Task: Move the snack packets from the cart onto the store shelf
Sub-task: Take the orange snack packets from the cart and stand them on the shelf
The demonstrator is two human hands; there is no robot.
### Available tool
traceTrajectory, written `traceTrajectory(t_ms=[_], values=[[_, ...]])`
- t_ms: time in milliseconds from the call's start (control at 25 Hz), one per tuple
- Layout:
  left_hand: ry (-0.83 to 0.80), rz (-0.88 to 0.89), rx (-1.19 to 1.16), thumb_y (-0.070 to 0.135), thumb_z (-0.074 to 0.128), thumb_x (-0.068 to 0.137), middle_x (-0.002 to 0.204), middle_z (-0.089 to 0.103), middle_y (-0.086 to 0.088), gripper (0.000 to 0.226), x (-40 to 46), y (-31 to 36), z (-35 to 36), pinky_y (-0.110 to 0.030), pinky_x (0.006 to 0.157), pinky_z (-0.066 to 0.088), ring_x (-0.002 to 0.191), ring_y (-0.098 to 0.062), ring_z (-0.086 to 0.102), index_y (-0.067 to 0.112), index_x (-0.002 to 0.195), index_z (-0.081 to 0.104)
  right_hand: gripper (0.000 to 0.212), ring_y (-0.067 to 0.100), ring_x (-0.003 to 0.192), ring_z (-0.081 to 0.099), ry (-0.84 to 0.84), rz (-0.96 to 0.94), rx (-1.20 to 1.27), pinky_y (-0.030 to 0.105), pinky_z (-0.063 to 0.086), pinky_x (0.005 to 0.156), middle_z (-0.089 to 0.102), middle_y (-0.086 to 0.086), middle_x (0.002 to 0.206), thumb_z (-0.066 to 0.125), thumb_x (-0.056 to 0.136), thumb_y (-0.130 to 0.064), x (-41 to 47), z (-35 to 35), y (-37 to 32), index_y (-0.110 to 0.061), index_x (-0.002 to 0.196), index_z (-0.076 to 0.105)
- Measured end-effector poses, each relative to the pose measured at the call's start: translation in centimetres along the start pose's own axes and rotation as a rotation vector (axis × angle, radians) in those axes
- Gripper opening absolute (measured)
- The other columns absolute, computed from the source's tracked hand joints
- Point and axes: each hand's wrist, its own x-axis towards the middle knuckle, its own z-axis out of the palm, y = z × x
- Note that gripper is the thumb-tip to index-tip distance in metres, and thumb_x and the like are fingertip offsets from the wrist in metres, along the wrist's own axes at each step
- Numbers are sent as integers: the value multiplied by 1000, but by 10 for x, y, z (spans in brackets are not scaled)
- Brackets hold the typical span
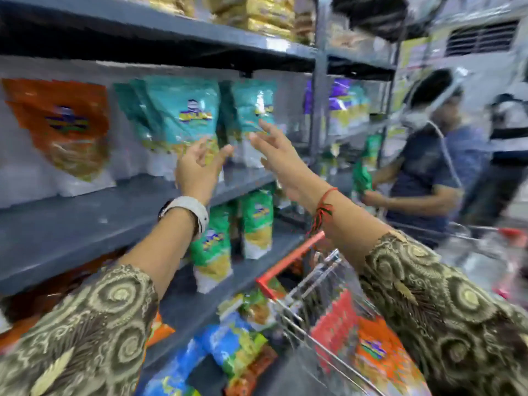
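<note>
Head view, blurred. Both hands raised at the middle shelf [85, 207], empty, fingers spread. Left hand [197, 167] and right hand [274, 152] are near each other, with a gap between.

Teal packets [183, 110]: two clearly upright, maybe a third edge behind, just beyond the fingertips; contact cannot be told. One orange packet [63, 124] stands well left of the left hand.

Below the wrists, two green packets [257, 221] stand on the lower shelf.

Beneath the right forearm, the wire cart [317, 284] holds more packets, count unclear: orange-red, blue, green. Glossy pouches, yellow contents showing in their lower halves.
</note>
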Motion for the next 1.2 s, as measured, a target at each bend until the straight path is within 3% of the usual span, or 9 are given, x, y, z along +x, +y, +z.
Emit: traceTrajectory(t_ms=[160,360,520,680,760,840,920,1080,1200], values=[[-352,-186,-41,18,74,78,136,53,-22,57,-70,-64,138,-39,107,42,128,-31,51,-7,124,53,45,-4,76,51,228,144,-187,-2,42,57,54,-5,94,47,100,-7,-52,-161,39,1,143,38],[-806,-359,50,11,74,77,104,64,-10,18,-158,-183,290,-20,77,45,94,-13,56,17,92,66,35,-1,72,57,315,517,-335,1,39,53,57,8,98,53,97,-5,-155,-330,144,2,131,51],[-1041,-581,262,26,82,66,97,60,-3,48,-224,-313,380,-31,88,49,95,-15,55,10,108,65,35,-1,70,56,353,920,-306,9,44,61,58,-1,88,59,94,-6,-242,-421,269,0,128,56],[-1092,-842,463,9,74,73,69,59,-1,12,-270,-443,383,-13,60,47,78,-21,59,12,78,64,43,13,94,58,259,1235,-217,10,47,67,64,10,114,61,92,-6,-302,-418,406,-1,134,52],[-1065,-983,620,15,67,70,66,59,-8,11,-288,-503,375,-23,61,41,85,-27,60,9,65,60,54,24,108,60,218,1368,-222,24,53,83,60,13,129,67,90,-22,-326,-404,485,-6,138,49],[-1109,-1124,729,41,68,66,89,65,-29,47,-309,-553,363,-33,77,40,103,-33,59,-5,71,62,64,27,115,60,230,1475,-156,33,50,92,56,10,137,71,85,-34,-346,-383,542,-9,139,47],[-1183,-1111,712,81,53,61,121,58,-19,101,-322,-571,359,-36,99,37,120,-25,51,-3,116,59,60,26,123,58,254,1498,-65,35,49,96,57,-2,133,74,83,-36,-364,-362,577,-12,135,54],[-1206,-1233,633,42,54,88,135,54,-21,57,-348,-600,358,-26,92,40,115,-20,51,0,126,52,49,23,114,62,423,1459,129,18,53,84,64,7,130,78,80,-22,-386,-332,619,-13,125,60],[-1117,-1307,589,27,58,88,104,65,-11,43,-352,-610,351,-20,81,53,104,-24,58,-1,121,53,65,26,119,62,535,1461,213,39,54,97,64,5,131,84,72,-25,-401,-321,626,-15,129,56]])
